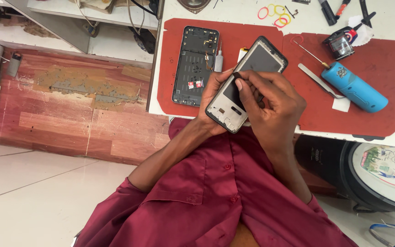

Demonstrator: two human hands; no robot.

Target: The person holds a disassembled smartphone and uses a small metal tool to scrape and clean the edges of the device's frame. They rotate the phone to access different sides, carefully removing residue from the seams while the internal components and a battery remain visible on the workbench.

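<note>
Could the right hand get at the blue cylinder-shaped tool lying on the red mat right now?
Probably yes: the blue cylinder-shaped tool lies uncovered on the red mat, but the right hand is pinching a small dark part.

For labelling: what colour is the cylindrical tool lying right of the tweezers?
Light blue, clearest in the head view.

Lighting: bright, even and diffuse over my bench, apparently from above, with only short, soft shadows under my hands (252,98) and beside the blue tool (354,87) on the red mat (366,119). Glare: mild sheen on the white floor tiles (33,196) and on the glossy round lid (380,171) at lower right, nothing blown out. Sharpness: focus holds across the middle, slight softness and wide-angle bending of straight lines toward the frame edges, no motion blur on my fingers.
</note>
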